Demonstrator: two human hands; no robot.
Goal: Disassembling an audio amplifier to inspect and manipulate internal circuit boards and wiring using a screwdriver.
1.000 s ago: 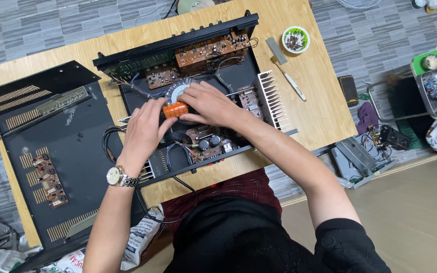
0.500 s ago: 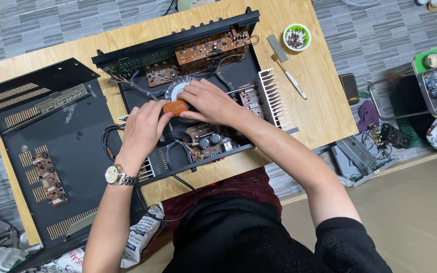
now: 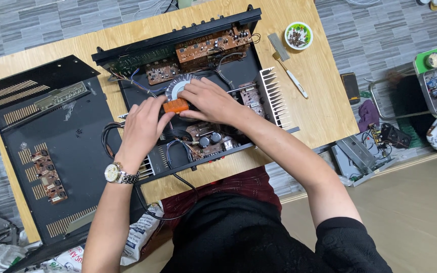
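Little had changed over the last second: both hands stayed inside the open amplifier (image 3: 198, 86) on the tabletop (image 3: 324, 101), working the same spot. The left hand (image 3: 140, 126) pinched the orange handle (image 3: 176, 105) between thumb and fingers, a touch nearer the toroidal transformer (image 3: 178, 86) than before. The right hand (image 3: 211, 101) lay curled beside it, fingertips touching the handle's far side. The removed cover (image 3: 56, 151) had not moved, so the work looked mid-step, a tool being turned or pressed in place.
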